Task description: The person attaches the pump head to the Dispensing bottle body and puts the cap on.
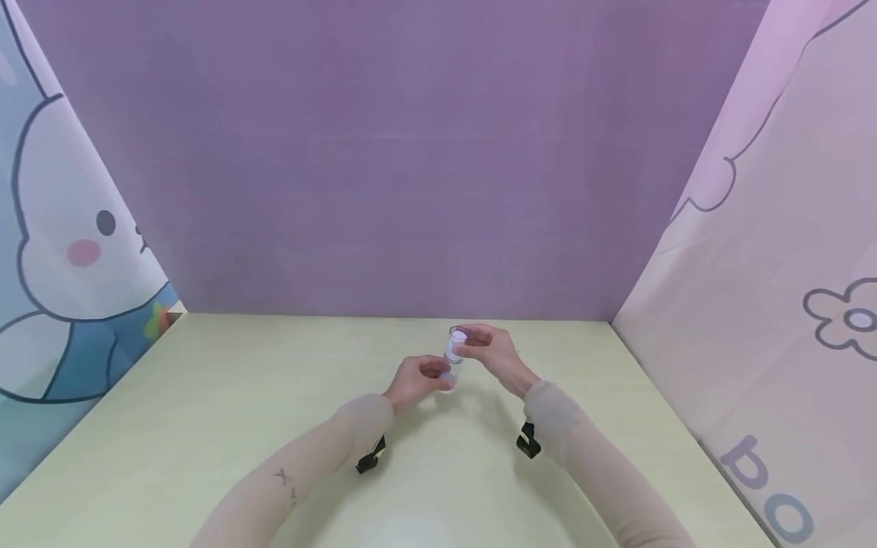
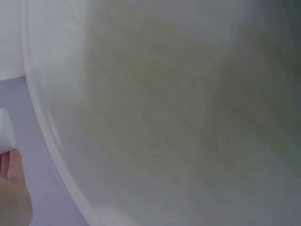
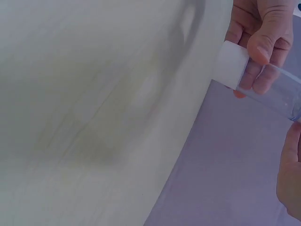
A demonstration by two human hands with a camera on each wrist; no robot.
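Above the far part of the table, both hands hold a small clear bottle (image 1: pixel 454 346) with white parts, its white cap (image 3: pixel 231 65) on the end toward the table. My right hand (image 1: pixel 498 354) grips the upper part from the right. Lower down, my left hand (image 1: pixel 413 383) has thumb and fingers round the clear body beside the cap, as the right wrist view shows. Only the edge of a hand (image 3: pixel 289 181) appears at that view's lower right, near the bottle's other end. At the left wrist view's border, fingertips touch a white piece (image 2: pixel 5 132), partly cut off.
A pale yellow-green table (image 1: pixel 240 380) lies beneath both arms. Behind it rises a purple panel (image 1: pixel 397 160). Printed cloths stand at the left (image 1: pixel 75 175) and the right (image 1: pixel 754 304). Black wrist devices (image 1: pixel 528 440) hang under both sleeves.
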